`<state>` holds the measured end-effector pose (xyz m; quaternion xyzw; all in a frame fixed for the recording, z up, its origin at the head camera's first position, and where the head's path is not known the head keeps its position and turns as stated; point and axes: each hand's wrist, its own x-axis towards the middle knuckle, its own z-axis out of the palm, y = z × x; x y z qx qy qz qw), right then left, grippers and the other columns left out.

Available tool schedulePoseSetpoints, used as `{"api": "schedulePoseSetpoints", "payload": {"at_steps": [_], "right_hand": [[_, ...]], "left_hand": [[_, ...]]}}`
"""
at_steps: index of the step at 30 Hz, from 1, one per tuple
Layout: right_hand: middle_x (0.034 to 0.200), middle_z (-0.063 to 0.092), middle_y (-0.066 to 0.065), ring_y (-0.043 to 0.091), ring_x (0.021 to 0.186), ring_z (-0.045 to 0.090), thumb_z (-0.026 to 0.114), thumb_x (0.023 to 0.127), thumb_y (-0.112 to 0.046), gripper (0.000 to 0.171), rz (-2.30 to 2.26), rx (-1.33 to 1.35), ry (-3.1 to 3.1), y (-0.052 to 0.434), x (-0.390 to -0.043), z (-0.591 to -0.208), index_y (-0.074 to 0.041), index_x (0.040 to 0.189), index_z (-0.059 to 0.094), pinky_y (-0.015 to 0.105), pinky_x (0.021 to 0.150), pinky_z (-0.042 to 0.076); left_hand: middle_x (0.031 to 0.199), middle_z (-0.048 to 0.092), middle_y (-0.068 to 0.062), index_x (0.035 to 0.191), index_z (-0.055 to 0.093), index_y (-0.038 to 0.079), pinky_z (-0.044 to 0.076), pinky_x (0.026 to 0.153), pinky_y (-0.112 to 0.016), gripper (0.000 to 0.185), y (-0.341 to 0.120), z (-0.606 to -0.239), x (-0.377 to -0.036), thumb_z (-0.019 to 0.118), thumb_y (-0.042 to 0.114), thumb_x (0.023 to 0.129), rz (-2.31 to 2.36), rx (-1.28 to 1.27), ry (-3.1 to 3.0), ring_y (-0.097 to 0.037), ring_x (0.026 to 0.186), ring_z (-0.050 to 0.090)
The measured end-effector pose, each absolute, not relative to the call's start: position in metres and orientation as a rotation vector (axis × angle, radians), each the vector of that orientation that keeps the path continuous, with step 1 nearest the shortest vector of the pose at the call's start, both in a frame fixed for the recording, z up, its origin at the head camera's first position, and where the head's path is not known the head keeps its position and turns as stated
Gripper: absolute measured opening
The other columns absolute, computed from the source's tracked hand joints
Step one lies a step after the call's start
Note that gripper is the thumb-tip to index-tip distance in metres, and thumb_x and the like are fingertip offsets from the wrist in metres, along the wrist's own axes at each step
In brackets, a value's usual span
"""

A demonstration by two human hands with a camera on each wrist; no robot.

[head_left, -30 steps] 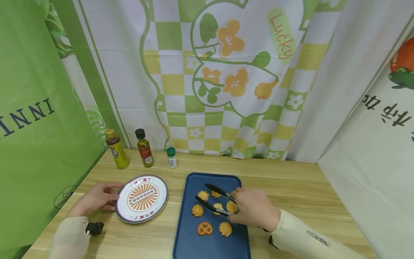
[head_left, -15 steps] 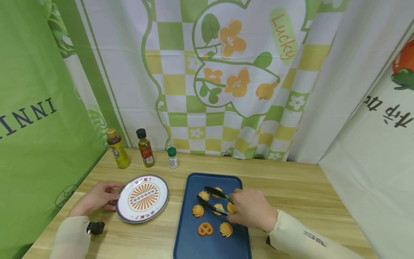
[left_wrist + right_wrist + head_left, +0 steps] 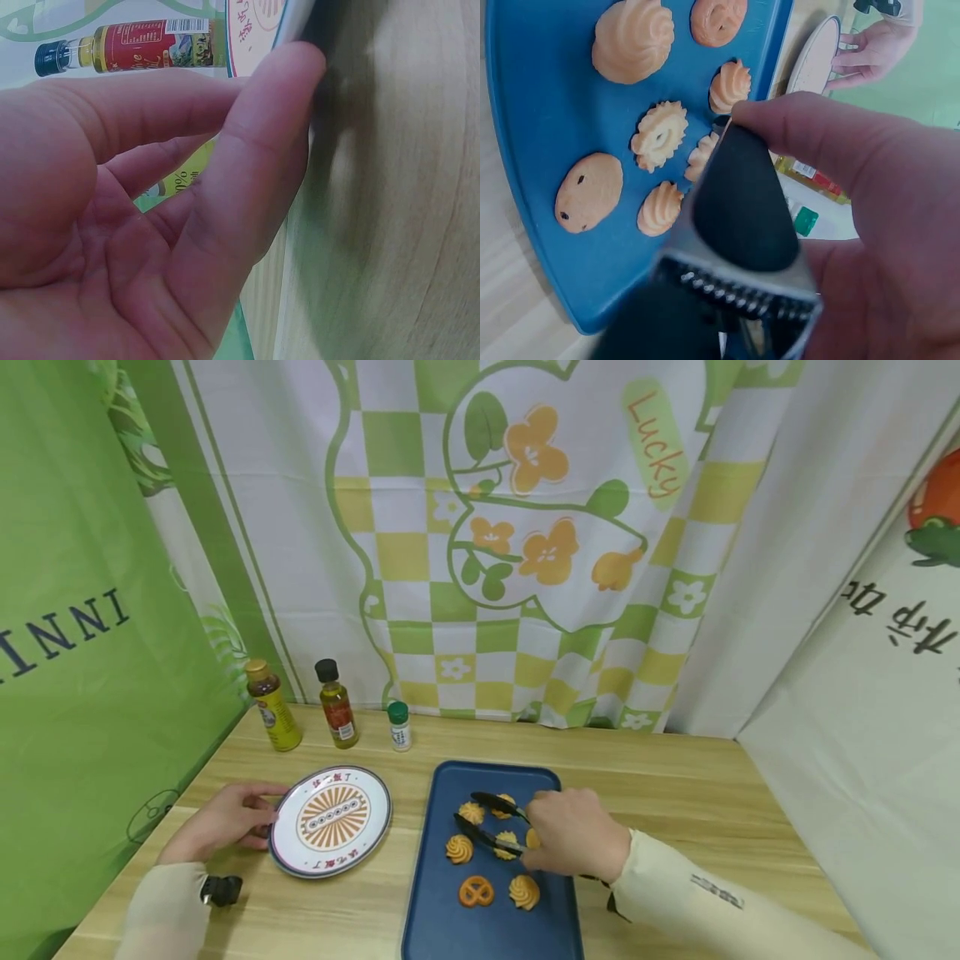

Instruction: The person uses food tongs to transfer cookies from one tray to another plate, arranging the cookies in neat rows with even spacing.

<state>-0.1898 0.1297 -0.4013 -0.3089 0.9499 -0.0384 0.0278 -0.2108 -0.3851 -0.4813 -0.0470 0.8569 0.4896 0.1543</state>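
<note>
A white plate [image 3: 330,821] with an orange sunburst print lies on the table's left side. My left hand [image 3: 228,817] pinches its left rim between thumb and fingers. My right hand [image 3: 576,833] grips a pair of tongs [image 3: 744,199] with black tips, low over the blue baking tray [image 3: 491,938]. The tips are apart, and a pale swirl cookie [image 3: 471,812] shows between them. A ring-shaped cookie [image 3: 660,136] and a round cookie with dark bits [image 3: 589,193] lie near the tongs. Closer to me are a pretzel cookie [image 3: 476,891] and a larger swirl cookie [image 3: 524,892].
Along the back left stand a yellow-labelled bottle [image 3: 276,714], an oil bottle [image 3: 337,710] with a black cap, and a green-capped shaker [image 3: 400,727]. Printed curtains [image 3: 540,668] hang right behind the wooden table [image 3: 675,793].
My right hand has shifted slightly left over the tray with the tongs, whose tips have barely moved. My left hand and the plate have stayed in place.
</note>
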Motion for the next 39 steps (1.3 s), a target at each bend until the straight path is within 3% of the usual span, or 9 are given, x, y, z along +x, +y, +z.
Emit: {"api": "schedulePoseSetpoints", "payload": {"at_steps": [9,16,25,32,39], "right_hand": [[0.066,0.042,-0.006,0.009,0.054,0.028,0.094,0.087,-0.037,0.055,-0.151,-0.904,2.893,0.130,-0.193,-0.404,-0.024,0.063,0.047,0.025,0.047,0.014],[0.070,0.052,-0.005,0.012,0.056,0.040,0.098,0.081,-0.046,0.049,-0.137,-0.830,2.897,0.127,-0.194,-0.405,-0.024,0.068,0.056,0.029,0.047,0.024],[0.063,0.038,-0.007,0.010,0.052,0.028,0.096,0.084,-0.041,0.055,-0.139,-0.881,2.881,0.126,-0.194,-0.404,-0.023,0.062,0.048,0.026,0.048,0.014],[0.065,0.037,-0.007,0.009,0.053,0.026,0.094,0.084,-0.038,0.054,-0.158,-0.911,2.896,0.126,-0.195,-0.404,-0.024,0.063,0.046,0.026,0.049,0.011],[0.064,0.045,-0.007,0.009,0.052,0.030,0.093,0.083,-0.036,0.045,-0.179,-0.950,2.933,0.118,-0.197,-0.401,-0.022,0.068,0.054,0.024,0.046,0.015]], "left_hand": [[0.118,0.065,-0.025,0.162,0.040,-0.016,0.073,0.074,-0.034,0.058,-0.386,-0.482,-0.211,0.059,-0.006,0.109,1.404,-0.125,2.454,-0.022,0.087,0.071],[0.116,0.065,-0.024,0.161,0.041,-0.017,0.073,0.073,-0.034,0.057,-0.386,-0.481,-0.211,0.059,-0.005,0.109,1.414,-0.114,2.459,-0.022,0.086,0.071],[0.117,0.066,-0.025,0.161,0.042,-0.017,0.073,0.073,-0.034,0.056,-0.385,-0.481,-0.210,0.060,-0.006,0.109,1.411,-0.124,2.470,-0.022,0.086,0.072],[0.116,0.066,-0.024,0.161,0.042,-0.017,0.073,0.072,-0.034,0.056,-0.385,-0.481,-0.209,0.059,-0.006,0.108,1.412,-0.117,2.473,-0.022,0.086,0.072],[0.115,0.065,-0.024,0.160,0.043,-0.016,0.073,0.072,-0.034,0.055,-0.385,-0.481,-0.209,0.057,-0.006,0.108,1.416,-0.121,2.467,-0.022,0.087,0.071]]}}
